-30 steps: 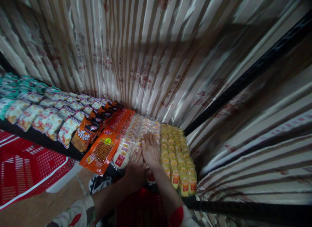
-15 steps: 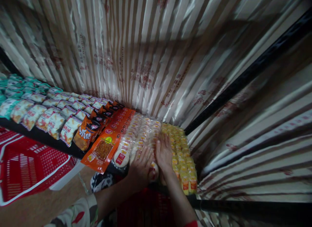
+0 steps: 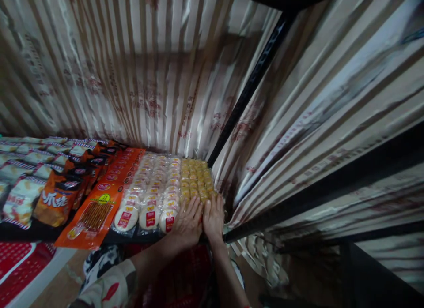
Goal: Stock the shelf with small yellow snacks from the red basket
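My left hand (image 3: 187, 217) lies with fingers stretched out over the front left of the yellow wrapped snacks (image 3: 196, 173). At their front right corner is my right hand (image 3: 213, 215), its fingers also extended and resting against them. The front of the yellow block is hidden under both hands. Left of it run three rows of round white cakes (image 3: 150, 217) in clear wrappers, the nearest row touching or close to my left hand. Beside those lies an orange bag of snack sticks (image 3: 102, 200).
Farther left stand orange-and-black snack bags (image 3: 58, 197) and white snack bags (image 3: 23, 197). A striped cloth (image 3: 149, 78) hangs behind the shelf. Black posts (image 3: 247, 92) bound the right end. A red basket (image 3: 23, 264) sits below at left.
The view has turned to the right. Both hands have gone from the rows of round white cakes to the front of the yellow wrapped snacks.
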`<state>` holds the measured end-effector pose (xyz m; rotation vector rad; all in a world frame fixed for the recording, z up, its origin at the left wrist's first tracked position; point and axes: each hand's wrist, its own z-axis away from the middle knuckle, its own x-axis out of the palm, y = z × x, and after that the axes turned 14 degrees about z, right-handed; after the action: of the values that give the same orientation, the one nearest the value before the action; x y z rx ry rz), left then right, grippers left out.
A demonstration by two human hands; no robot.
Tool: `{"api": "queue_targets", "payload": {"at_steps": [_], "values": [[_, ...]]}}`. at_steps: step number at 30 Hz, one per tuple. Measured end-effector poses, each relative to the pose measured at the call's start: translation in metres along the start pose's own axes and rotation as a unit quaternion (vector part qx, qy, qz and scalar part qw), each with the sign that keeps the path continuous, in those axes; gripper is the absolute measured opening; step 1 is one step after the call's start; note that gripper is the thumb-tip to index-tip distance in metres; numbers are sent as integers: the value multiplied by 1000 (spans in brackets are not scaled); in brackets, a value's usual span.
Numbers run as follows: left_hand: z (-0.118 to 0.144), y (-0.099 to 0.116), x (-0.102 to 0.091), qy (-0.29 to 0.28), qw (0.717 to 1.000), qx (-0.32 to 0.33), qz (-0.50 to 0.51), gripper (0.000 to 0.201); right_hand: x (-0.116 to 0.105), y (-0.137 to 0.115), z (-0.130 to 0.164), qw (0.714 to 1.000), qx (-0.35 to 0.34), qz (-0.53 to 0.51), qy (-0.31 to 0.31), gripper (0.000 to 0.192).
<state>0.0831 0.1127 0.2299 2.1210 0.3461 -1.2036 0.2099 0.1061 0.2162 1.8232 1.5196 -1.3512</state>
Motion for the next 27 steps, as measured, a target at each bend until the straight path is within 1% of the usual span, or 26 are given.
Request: {"api": "queue_targets", "payload": {"at_steps": [2, 4, 8, 10, 12, 17, 20, 22, 24, 27], "values": [[0, -3, 4, -12, 1000, 3, -9, 54, 6, 2, 1, 1000, 11, -17, 1, 67], [0, -4, 6, -11, 1000, 8, -17, 52, 8, 1, 2, 999, 20, -28, 7, 67], [-1, -1, 0, 17, 1000, 7, -25, 51, -3, -1, 6, 996, 30, -66, 43, 60], [-3, 1, -3, 28, 999, 5, -28, 50, -9, -1, 12, 994, 23, -80, 64, 57], [-5, 3, -6, 23, 999, 7, -32, 48, -11, -1, 24, 994, 7, -82, 77, 55], [-8, 4, -7, -11, 999, 13, -42, 47, 3, -2, 56, 991, -42, -68, 111, 56], [-9, 4, -9, -14, 999, 13, -38, 47, 10, -3, 61, 989, -46, -75, 120, 55], [-8, 6, -11, -2, 999, 11, -31, 47, 9, -3, 61, 990, -33, -85, 110, 54], [-4, 8, -13, 20, 1000, 8, -22, 48, 4, -2, 61, 989, -27, -98, 104, 54], [13, 12, -9, 57, 998, 14, -5, 47, -7, -3, 67, 987, -36, -113, 105, 53]]}}
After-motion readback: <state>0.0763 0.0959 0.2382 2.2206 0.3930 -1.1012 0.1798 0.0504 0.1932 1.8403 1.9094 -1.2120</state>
